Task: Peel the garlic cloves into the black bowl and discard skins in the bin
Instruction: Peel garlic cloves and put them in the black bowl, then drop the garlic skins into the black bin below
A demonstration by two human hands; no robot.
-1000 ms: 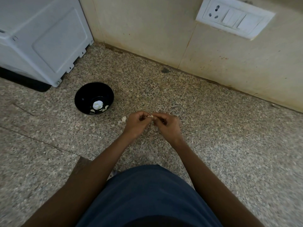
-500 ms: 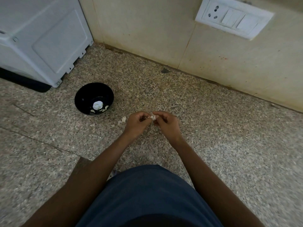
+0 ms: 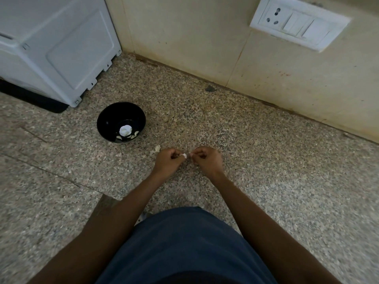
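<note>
Peeling garlic over a speckled stone worktop [image 3: 266, 160], hands apart at the middle.

Backed by a beige tiled wall [image 3: 194, 37] with a white switch plate [image 3: 298, 23] up at the right; a white appliance [image 3: 51, 44] on a dark mat at the far left corner. Black bowl [image 3: 106, 119] resting on the worktop just in front of the appliance, holding a white garlic bulb [image 3: 125, 130] and a few pale cloves beside it. Left hand [image 3: 167, 161] curled, pinching a small white garlic clove [image 3: 184, 155] at its fingertips. Right hand [image 3: 206, 160] curled too, fingertips pinched close beside the clove, on something too small to make out. Scrap of papery skin [image 3: 157, 148] lying on the worktop between bowl and left hand.
</note>
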